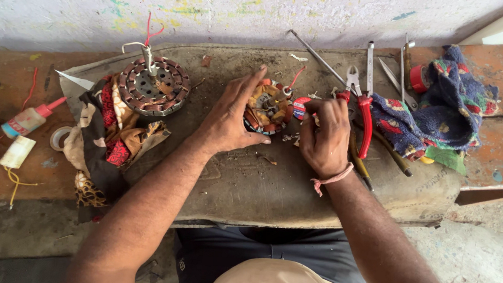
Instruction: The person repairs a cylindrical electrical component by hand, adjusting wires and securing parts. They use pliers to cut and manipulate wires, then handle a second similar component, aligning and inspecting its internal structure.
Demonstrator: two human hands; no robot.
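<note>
Bottom centre of the frame: the person's lap, both forearms reaching up onto the table (247,190), which is covered by a worn mat. The left hand (229,118) is spread and clamped around the side of a small stator (266,106) at mid-frame, steadying it. The right hand (323,135) sits just beside it, fingers pinched together near a roll of tape (301,107); whether it grips the tape or a wire cannot be told. The stator's windings look taped in places, with a red lead loose, so work on it seems partway. Right of the hands lie red pliers (360,108). Further left, a larger stator (153,84) rests on a rag.
</note>
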